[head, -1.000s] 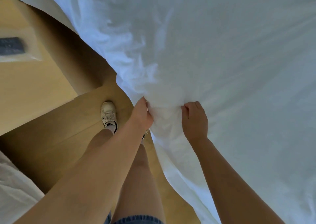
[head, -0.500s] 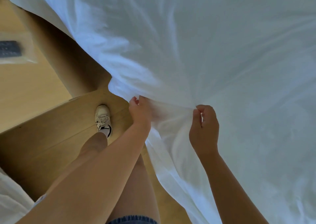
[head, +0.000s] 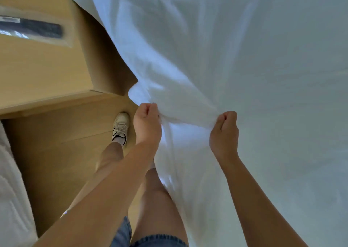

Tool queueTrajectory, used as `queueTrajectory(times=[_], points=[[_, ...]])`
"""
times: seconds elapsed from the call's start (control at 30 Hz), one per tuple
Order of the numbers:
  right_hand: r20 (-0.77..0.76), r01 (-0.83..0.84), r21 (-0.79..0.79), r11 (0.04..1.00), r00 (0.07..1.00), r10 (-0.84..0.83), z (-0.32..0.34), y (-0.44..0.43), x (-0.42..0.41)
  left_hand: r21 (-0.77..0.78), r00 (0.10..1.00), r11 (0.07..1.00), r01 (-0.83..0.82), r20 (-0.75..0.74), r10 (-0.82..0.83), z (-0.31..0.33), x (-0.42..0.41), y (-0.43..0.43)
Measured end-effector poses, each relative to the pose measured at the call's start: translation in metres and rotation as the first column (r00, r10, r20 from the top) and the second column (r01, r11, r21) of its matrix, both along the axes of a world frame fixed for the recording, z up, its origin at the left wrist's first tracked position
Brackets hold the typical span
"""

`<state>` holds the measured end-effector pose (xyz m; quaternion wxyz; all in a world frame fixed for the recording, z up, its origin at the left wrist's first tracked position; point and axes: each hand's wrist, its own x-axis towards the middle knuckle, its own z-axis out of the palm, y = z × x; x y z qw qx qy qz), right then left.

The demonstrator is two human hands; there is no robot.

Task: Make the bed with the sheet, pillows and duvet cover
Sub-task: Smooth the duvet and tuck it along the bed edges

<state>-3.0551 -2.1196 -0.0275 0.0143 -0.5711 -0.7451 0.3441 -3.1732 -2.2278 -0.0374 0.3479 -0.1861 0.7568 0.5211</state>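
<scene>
together, left grip (head: 147, 123) and right grip (head: 225, 129) clench bunched white sheet (head: 244, 77), possibly a duvet cover

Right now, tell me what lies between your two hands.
In the head view, a bunched fold of the white sheet runs from the left hand to the right hand; both grip it.

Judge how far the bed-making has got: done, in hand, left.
Done: the white fabric sheet lies spread out. In hand: the left hand and right hand grip its bunched edge. Left: tucking it; no pillows or duvet cover lie on it.
</scene>
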Motion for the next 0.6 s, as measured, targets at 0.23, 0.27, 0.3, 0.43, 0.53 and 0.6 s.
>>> queueTrajectory(times=[0.23,0.27,0.3,0.43,0.53,0.6], points=[[-0.326,0.268,0.174,0.947,0.923,-0.202,0.023,0.032,0.029,0.186,0.951,0.935,0.303,-0.122,-0.284,0.038,0.032,0.045],[-0.365,0.342,0.217,0.914,0.897,-0.249,0.026,0.045,0.038,0.15,0.934,0.925,0.35,-0.128,-0.333,0.028,0.031,0.057],[-0.388,0.408,0.235,0.882,0.872,-0.3,0.026,0.057,0.045,0.113,0.91,0.908,0.404,-0.146,-0.387,0.016,0.031,0.068],[-0.19,0.413,0.217,0.884,0.906,-0.377,-0.001,0.079,0.054,-0.094,0.823,0.851,0.516,-0.221,-0.523,-0.022,0.043,0.08],[0.035,0.199,0.195,0.961,0.977,-0.209,-0.023,0.068,0.047,-0.141,0.915,0.942,0.306,-0.229,-0.331,-0.041,0.043,0.061],[0.116,-0.058,0.226,0.972,0.993,0.033,-0.029,0.054,0.036,-0.21,0.953,0.961,0.179,-0.207,-0.223,-0.053,0.044,0.048]])
